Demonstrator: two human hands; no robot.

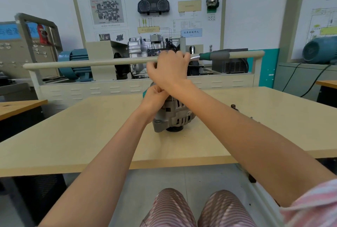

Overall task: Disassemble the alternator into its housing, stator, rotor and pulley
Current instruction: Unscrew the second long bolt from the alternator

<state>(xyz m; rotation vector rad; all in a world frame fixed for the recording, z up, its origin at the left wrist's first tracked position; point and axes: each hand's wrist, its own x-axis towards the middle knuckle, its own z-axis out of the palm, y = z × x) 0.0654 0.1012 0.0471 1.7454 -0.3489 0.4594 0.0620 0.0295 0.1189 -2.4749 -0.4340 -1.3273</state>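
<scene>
The grey alternator (173,115) stands on the beige table (91,135) with its dark pulley (174,128) facing down. My left hand (155,97) sits on the alternator's top with curled fingers gripping there. A small teal piece (145,92) shows beside it, and what lies under the fingers is hidden. My right hand (170,68) is raised above the alternator, crossed over the left one. It grips a tool with a chrome shank and a green and grey handle (211,56) that points right.
Small loose metal parts (234,107) lie on the table to the right of the alternator. A beige rail (82,63) runs across the table's far edge. Behind it stand a transmission trainer (145,48) and a display board. More benches flank both sides.
</scene>
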